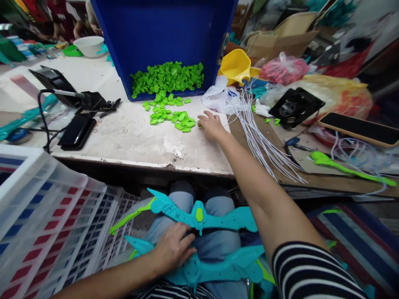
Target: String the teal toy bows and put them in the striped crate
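Note:
Two turquoise toy bow-shaped plastic bodies lie across my lap. The farther bow (218,220) has a green piece at its centre and a green limb at its left end. My left hand (176,245) lies over the nearer bow (224,270) with its fingers curled on it, hiding part of it. On the worktable, my right hand (213,126) reaches to the right edge of a loose scatter of small green plastic pieces (183,122). A sliver of green shows at its bent fingertips, most of it hidden.
A tilted blue bin (168,33) holds a heap of green pieces. White cords (258,133) hang over the table's edge beside my right arm. White plastic baskets (62,207) stand at left. A phone (358,128), a small fan (296,108) and a black wallet-like case (77,131) lie on the table.

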